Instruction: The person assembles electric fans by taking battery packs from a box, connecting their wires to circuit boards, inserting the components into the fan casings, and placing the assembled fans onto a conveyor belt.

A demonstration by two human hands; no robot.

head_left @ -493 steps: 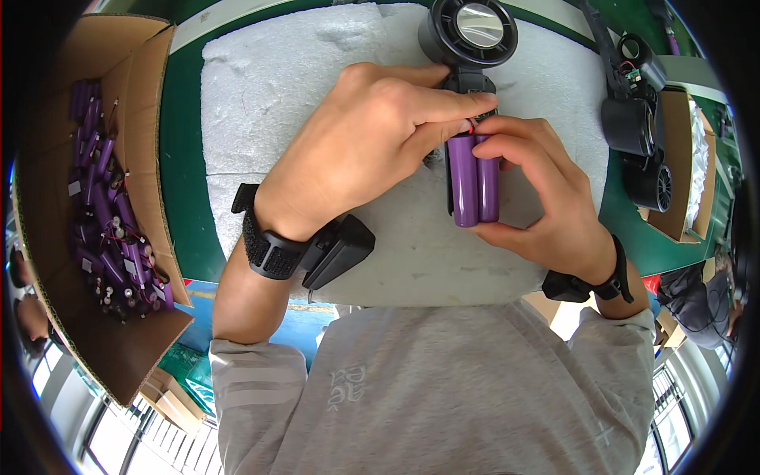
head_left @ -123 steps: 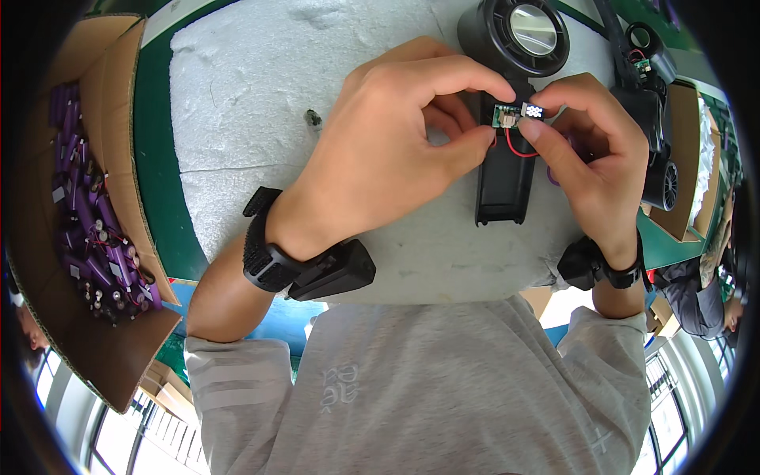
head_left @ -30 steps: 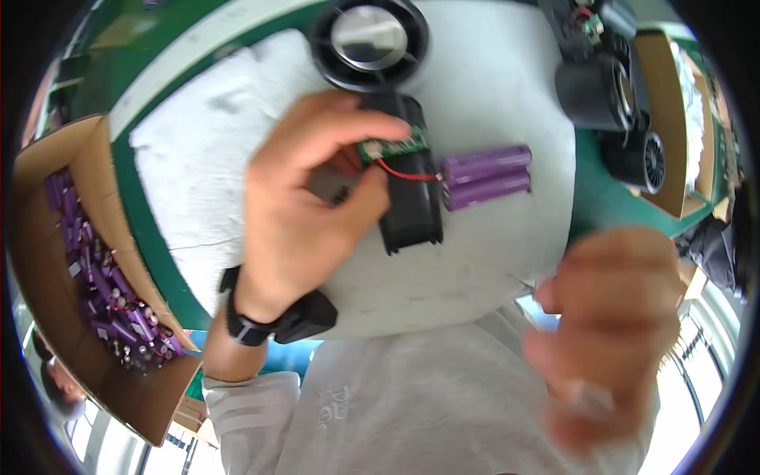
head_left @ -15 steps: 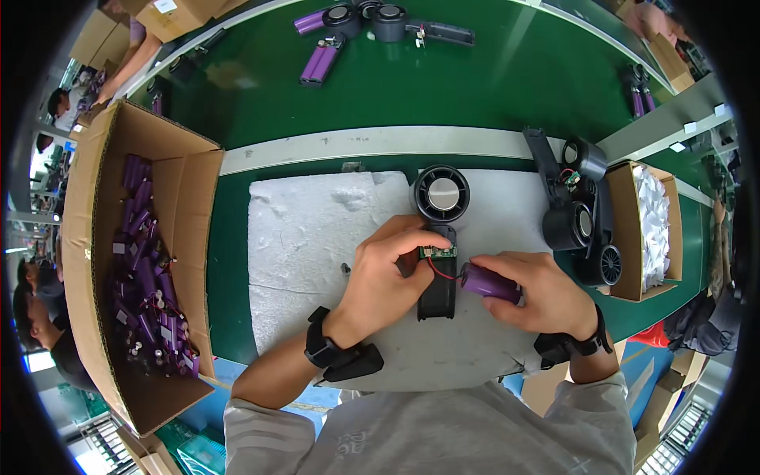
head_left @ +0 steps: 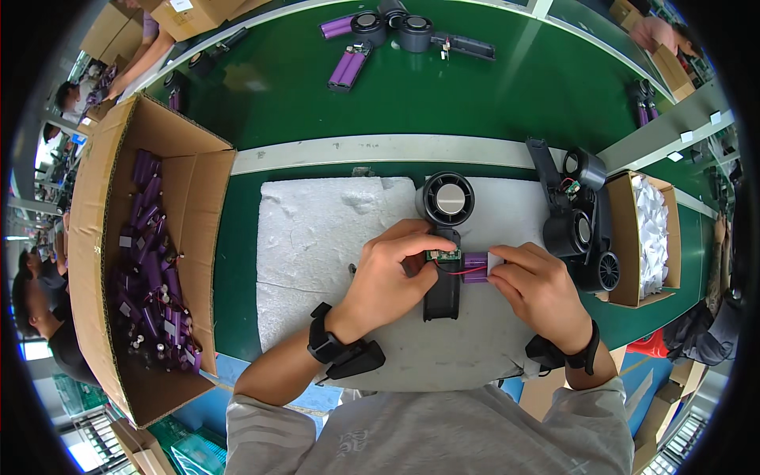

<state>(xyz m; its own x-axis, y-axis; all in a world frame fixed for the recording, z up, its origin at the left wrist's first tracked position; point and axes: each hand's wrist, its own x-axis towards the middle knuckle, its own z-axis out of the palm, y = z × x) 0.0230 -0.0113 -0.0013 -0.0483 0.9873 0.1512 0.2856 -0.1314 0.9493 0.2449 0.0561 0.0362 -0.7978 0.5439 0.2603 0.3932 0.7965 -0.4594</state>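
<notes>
A black handheld fan lies on the white foam pad, its round head (head_left: 450, 199) pointing away from me and its open handle (head_left: 441, 302) toward me. Over the upper handle, my left hand (head_left: 388, 273) has thumb and index finger closed around a small green circuit board (head_left: 448, 256). Just right of the handle, my right hand (head_left: 540, 286) pinches the far end of a purple battery pack (head_left: 475, 266), held crosswise. A red wire runs between board and pack. Something white shows at the pack's right end, partly under my fingertips. My left hand's lower fingers are hidden.
A cardboard box (head_left: 223, 190) of purple battery packs stands at left. More black fan parts (head_left: 568, 229) lie at right, beside a small box (head_left: 679, 269) of white pieces. Beyond the pale rail (head_left: 332, 150), several fan units rest on green surface. Other people work at far left.
My right hand has turned the battery pack, so its wire side and white end now show, and brought it nearer the handle. The left hand keeps its hold. The whole view has shifted slightly.
</notes>
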